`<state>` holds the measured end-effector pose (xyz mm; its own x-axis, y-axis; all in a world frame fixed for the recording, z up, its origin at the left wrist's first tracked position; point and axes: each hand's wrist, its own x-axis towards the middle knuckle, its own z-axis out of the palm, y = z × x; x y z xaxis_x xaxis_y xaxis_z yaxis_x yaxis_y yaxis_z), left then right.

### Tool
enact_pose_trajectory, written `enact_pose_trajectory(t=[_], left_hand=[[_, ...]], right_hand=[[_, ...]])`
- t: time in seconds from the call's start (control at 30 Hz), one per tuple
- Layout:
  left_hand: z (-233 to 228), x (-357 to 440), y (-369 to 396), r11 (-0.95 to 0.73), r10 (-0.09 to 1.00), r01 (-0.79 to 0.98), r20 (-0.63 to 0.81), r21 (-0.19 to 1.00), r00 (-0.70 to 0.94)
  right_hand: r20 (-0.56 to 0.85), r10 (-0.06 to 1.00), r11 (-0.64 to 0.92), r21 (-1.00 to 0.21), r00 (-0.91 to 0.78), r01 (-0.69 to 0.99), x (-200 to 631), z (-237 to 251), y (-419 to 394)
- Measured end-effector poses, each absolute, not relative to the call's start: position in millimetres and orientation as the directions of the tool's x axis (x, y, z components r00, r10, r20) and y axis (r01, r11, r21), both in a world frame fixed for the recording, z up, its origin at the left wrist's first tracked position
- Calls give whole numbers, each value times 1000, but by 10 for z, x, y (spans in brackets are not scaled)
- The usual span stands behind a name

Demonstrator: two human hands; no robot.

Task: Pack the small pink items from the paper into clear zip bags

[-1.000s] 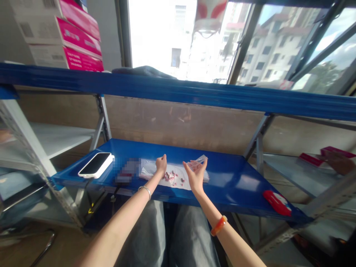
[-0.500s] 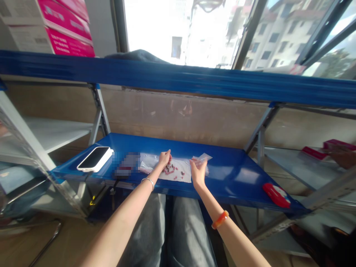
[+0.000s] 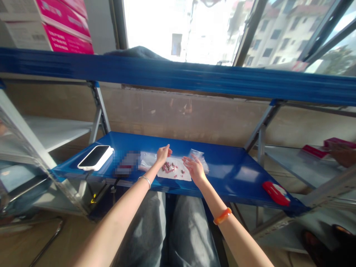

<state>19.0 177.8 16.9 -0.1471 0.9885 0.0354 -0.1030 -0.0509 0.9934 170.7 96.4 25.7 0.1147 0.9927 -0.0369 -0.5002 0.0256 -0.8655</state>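
In the middle of the frame, the left hand (image 3: 162, 153) hangs just over a little pile of pink beads (image 3: 170, 167) on one white sheet (image 3: 178, 174), its fingers pressed together as if pinching, but what is in them is too small to tell. The right hand (image 3: 194, 168) has its fingers spread and touches one clear bag (image 3: 198, 157) beside the sheet. On the blue shelf (image 3: 230, 174) lie one phone (image 3: 96, 157) at the left and one red thing (image 3: 276, 193) at the right, and two pink boxes (image 3: 62, 26) sit in the upper left.
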Motion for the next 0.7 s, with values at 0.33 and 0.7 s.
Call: enact_pose_trajectory(t=[0.33, 0.7], left_hand=[[628, 191, 1150, -162, 981, -188, 180, 969, 80], [781, -163, 794, -308, 950, 16, 307, 951, 63]], right_hand=[[35, 956, -123, -852, -290, -508, 1484, 482, 660], [131, 990, 118, -973, -51, -199, 1401, 504, 693]])
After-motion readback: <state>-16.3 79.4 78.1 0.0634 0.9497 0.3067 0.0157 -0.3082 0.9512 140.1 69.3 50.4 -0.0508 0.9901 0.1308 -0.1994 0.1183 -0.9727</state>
